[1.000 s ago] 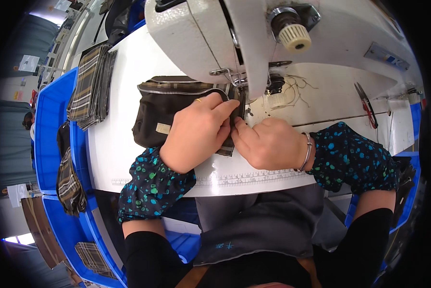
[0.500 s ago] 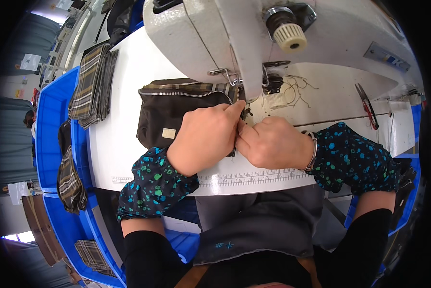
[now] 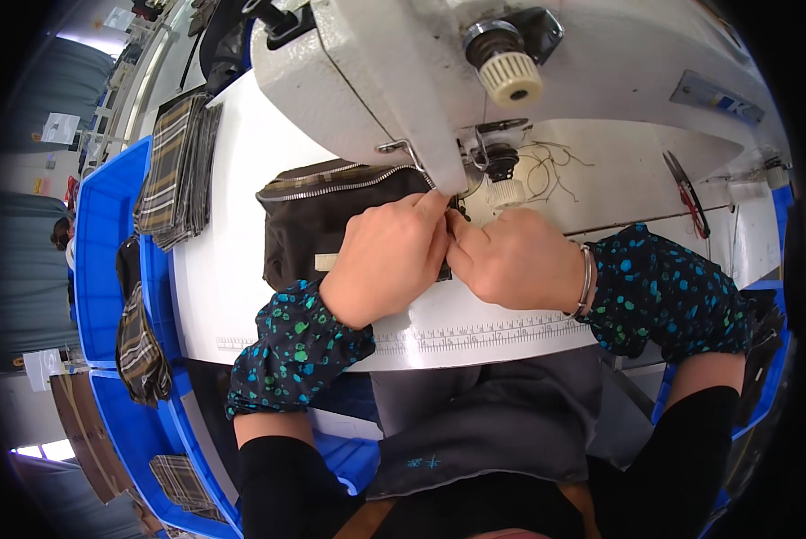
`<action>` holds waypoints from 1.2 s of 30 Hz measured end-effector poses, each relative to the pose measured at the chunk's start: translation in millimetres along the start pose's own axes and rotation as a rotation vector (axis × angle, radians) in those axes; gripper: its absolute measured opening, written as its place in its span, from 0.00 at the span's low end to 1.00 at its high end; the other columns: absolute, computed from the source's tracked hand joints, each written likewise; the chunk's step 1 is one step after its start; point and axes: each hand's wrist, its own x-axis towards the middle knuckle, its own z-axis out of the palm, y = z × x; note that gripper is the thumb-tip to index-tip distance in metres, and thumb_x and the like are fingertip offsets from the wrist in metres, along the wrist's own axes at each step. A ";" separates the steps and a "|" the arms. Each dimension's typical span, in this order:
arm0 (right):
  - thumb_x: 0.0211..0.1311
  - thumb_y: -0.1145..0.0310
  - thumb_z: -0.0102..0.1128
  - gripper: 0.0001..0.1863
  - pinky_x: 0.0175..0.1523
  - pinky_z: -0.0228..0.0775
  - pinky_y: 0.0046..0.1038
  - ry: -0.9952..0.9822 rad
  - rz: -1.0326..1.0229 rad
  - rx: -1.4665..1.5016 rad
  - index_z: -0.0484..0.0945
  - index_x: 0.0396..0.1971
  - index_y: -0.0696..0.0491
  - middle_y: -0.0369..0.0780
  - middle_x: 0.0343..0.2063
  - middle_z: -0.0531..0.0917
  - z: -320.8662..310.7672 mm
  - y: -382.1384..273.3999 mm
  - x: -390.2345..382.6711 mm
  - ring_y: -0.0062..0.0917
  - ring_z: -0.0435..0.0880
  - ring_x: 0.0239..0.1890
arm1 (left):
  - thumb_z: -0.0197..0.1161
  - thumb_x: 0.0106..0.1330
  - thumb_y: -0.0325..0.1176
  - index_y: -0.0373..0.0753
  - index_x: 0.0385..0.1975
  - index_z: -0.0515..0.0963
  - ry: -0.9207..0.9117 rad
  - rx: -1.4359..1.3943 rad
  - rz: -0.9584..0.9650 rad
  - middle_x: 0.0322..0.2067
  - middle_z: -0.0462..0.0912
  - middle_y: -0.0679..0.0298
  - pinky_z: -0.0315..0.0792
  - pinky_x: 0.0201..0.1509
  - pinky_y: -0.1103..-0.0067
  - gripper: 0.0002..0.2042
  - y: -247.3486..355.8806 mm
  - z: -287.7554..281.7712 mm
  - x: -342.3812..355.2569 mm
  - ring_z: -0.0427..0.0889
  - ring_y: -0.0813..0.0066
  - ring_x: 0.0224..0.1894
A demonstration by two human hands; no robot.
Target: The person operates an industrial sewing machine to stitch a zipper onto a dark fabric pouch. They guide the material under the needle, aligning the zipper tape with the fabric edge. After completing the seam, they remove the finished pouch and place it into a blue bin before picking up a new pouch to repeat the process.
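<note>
On the left, a tall pile of brown, black and white checked cloth pieces (image 3: 174, 171) sits on the white table (image 3: 232, 144). Next comes the dark brown cloth pouch with a silver zip (image 3: 299, 235). It lies flat, with its long side going left to right. The left hand (image 3: 387, 260) is over its right part, so this hand is nearer its middle. The right hand (image 3: 519, 260) is at its right end. The fingertips are close together there, right by the white metal sewing machine (image 3: 376, 103). They hide the edge, so I cannot tell how tightly either hand pinches.
</note>
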 end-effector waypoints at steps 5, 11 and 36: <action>0.49 0.68 0.63 0.08 0.19 0.66 0.27 0.000 0.023 0.041 0.81 0.22 0.59 0.45 0.23 0.82 -1.0 1.0 -0.7 0.24 0.77 0.15 | 0.63 0.61 0.21 0.39 0.55 0.82 0.017 -0.001 0.000 0.41 0.80 0.59 0.80 0.38 0.64 0.20 9.0 -4.9 -18.8 0.84 0.54 0.39; 0.51 0.67 0.62 0.11 0.20 0.67 0.26 -0.059 -0.046 -0.057 0.83 0.25 0.61 0.51 0.27 0.86 -10.5 -13.0 -1.5 0.24 0.79 0.16 | 0.65 0.54 0.19 0.45 0.58 0.85 0.154 0.181 0.063 0.40 0.77 0.65 0.80 0.35 0.71 0.28 13.4 2.2 -29.9 0.84 0.64 0.37; 0.55 0.68 0.63 0.14 0.25 0.72 0.27 -0.124 -0.024 -0.096 0.86 0.36 0.62 0.55 0.40 0.89 -5.9 -0.6 -1.6 0.25 0.83 0.21 | 0.68 0.57 0.27 0.45 0.56 0.85 0.296 0.268 0.030 0.37 0.77 0.66 0.78 0.30 0.71 0.23 0.2 25.3 -2.1 0.85 0.66 0.32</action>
